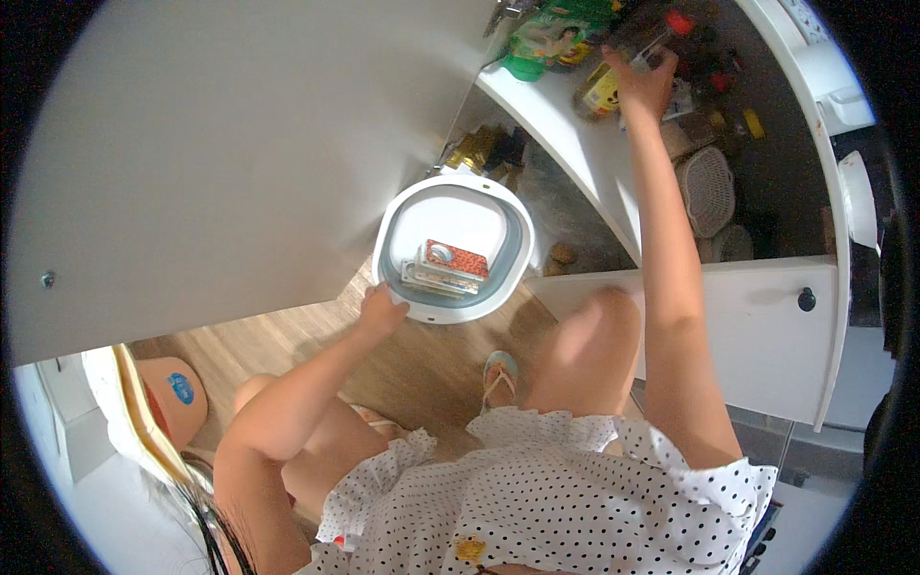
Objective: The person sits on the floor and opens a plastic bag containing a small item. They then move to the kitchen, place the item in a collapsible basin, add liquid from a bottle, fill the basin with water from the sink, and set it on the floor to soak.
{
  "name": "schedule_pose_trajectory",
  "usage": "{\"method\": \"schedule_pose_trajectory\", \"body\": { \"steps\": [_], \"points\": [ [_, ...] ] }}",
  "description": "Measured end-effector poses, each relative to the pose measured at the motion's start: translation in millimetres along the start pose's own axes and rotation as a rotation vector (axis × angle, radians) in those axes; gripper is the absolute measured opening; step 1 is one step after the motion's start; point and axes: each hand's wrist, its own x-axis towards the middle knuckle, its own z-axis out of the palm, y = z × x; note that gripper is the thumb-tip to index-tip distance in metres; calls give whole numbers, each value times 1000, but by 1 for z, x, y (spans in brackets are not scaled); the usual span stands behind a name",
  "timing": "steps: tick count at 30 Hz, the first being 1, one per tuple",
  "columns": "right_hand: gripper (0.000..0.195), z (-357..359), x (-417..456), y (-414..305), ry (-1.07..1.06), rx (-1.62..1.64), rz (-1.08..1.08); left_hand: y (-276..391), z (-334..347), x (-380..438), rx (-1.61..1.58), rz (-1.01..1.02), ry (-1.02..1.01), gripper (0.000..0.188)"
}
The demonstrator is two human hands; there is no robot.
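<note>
My left hand (383, 310) grips the near left rim of a white and grey plastic basin (460, 314), thumb over the edge. Inside the basin lies a small stack of flat packs or boxes (453, 267), the top one red-patterned with a round pale spot. My right hand (642, 85) reaches into the open cabinet on the right, thumb and fingers spread at a dark bottle with a red cap (679, 21). Blur and shade hide whether the fingers hold it. Close to the wrist stands a bottle with a yellow label (600, 90).
A green bag (550, 39) sits on the white cabinet shelf (553, 118). A white perforated basket (708, 190) is deeper inside. Open cabinet doors flank me: a large one (215, 158) left, a white one (733, 323) right. A bin (176, 402) stands on the floor at left.
</note>
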Motion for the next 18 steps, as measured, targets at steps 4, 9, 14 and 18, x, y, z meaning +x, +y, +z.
{"method": "schedule_pose_trajectory", "body": {
  "steps": [4,9,14,18],
  "points": [
    [111,35,26,60,83,11,-85,-37,32,23,-9,-233,12,64],
    [96,61,73,82,165,58,-103,-92,23,85,-680,-143,-101,50],
    [77,29,64,72,148,46,-126,-61,23,85,-728,-215,-176,50],
    [59,-8,-13,-15,-112,15,-573,-72,0,87,-767,-390,-260,50]
  ]
}}
